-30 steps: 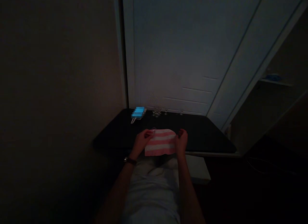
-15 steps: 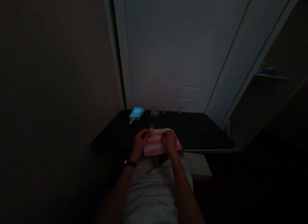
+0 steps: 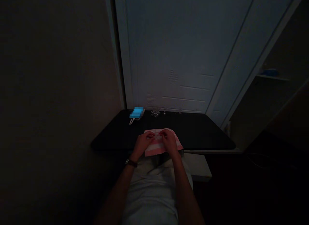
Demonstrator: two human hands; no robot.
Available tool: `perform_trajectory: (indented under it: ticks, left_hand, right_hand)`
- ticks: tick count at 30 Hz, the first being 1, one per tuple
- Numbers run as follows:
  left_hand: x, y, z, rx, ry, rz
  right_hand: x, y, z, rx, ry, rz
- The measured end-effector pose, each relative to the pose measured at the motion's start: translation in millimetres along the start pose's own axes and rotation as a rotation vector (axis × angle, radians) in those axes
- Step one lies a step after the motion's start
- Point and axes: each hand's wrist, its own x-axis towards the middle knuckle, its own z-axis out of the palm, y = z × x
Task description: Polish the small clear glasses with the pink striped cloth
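Note:
A small clear stemmed glass (image 3: 156,137) lies between my two hands, above a pink-and-white striped cloth (image 3: 154,151) at the table's near edge. My left hand (image 3: 144,141) is closed on the glass with its fingertips, coming from the left. From the other side, the bent fingers of my right hand (image 3: 169,140) meet the glass over the cloth. Dim light and the fingers hide much of the glass, and its exact tilt is hard to make out.
The cloth lies on a black table (image 3: 198,131). Several small clear glasses (image 3: 155,112) stand at its back edge, with another glass (image 3: 164,111) beside them. A lit blue-screened device (image 3: 136,112) sits at the back left. A white stool (image 3: 198,167) is below, on the right.
The glass, upright at the cloth's far left edge before, has moved right and nearer, over the cloth between both hands. My right hand's fingers have shifted left toward it.

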Motion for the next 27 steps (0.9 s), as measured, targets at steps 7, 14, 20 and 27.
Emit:
perform_trajectory:
  ticks: [7, 14, 20, 27]
  left_hand:
    - [-0.1, -8.7, 1.5, -0.008, 0.11, -0.021]
    - [2.7, -18.4, 5.4, 0.104, 0.268, 0.02]
    - [2.5, -20.5, 4.8, 0.027, 0.209, 0.032]
    - [1.4, -22.4, 4.3, 0.052, 0.219, 0.072]
  right_hand:
    - [0.2, -3.4, 10.1, 0.069, -0.194, -0.026]
    - [4.4, -2.2, -7.9, 0.161, -0.047, 0.056]
    - [1.1, -5.8, -1.3, -0.1, -0.228, 0.047]
    - [-0.2, -10.1, 13.3, -0.3, -0.194, 0.026]
